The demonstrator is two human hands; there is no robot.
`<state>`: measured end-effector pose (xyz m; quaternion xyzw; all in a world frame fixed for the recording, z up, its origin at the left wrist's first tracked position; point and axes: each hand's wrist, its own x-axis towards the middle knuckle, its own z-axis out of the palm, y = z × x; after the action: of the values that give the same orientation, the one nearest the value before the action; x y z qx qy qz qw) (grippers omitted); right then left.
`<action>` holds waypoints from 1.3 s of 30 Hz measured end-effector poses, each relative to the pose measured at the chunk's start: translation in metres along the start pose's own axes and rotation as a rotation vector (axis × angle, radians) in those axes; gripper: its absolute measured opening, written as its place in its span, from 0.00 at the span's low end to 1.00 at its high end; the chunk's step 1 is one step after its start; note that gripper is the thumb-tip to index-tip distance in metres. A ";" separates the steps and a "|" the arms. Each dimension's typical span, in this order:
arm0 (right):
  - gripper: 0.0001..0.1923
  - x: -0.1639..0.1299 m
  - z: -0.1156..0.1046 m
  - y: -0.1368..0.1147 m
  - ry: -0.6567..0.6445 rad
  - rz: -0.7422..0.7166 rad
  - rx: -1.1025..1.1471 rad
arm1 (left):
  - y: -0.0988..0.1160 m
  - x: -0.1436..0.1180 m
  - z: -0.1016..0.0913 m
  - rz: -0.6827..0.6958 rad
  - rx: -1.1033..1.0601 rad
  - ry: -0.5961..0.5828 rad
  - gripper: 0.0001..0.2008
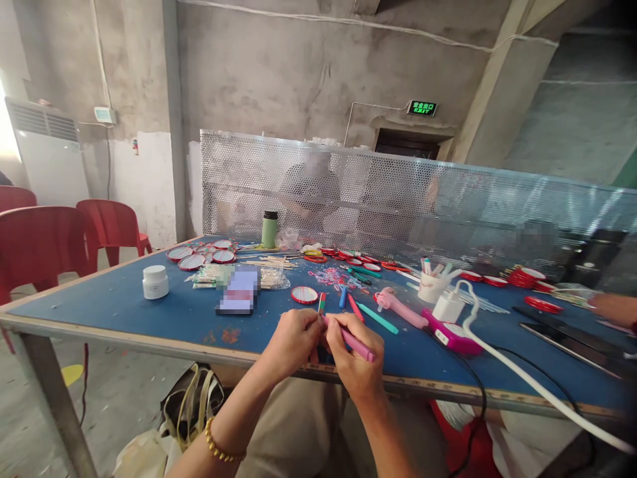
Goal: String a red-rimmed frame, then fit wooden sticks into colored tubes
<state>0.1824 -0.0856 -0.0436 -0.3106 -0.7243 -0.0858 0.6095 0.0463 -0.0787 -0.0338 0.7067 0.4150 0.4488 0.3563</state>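
At the table's near edge, my right hand (355, 355) is closed round a pink marker pen (359, 345), its tip end pointing toward my other hand. My left hand (294, 337) pinches a small flat stick (322, 303) with green and red colouring on its upper end. The hands meet closely, so the pen's tip and the lower stick are hidden. Just beyond them lie a round red-rimmed disc (304, 295), a blue marker (343, 297), a red marker (355, 308) and a teal marker (378, 318).
A phone (237, 292) and white jar (156, 283) are on the left; a green bottle (269, 230) stands behind. Rightward are a cup of pens (432, 288), pink fan (402, 309), white charger (449, 307) with cable, and another person's hand (614, 310). Perforated metal panel (239, 179) behind.
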 end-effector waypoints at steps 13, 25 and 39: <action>0.08 0.000 0.000 0.000 0.043 -0.009 -0.015 | 0.000 0.001 0.001 -0.018 -0.018 -0.005 0.20; 0.09 0.001 0.000 -0.001 0.021 0.002 -0.022 | 0.001 -0.001 0.000 -0.020 -0.015 -0.007 0.20; 0.10 0.000 -0.001 -0.001 0.028 0.014 -0.032 | -0.004 0.001 0.001 -0.008 -0.034 -0.010 0.20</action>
<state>0.1826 -0.0870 -0.0431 -0.3241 -0.7120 -0.0973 0.6153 0.0467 -0.0761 -0.0377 0.7011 0.4084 0.4510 0.3719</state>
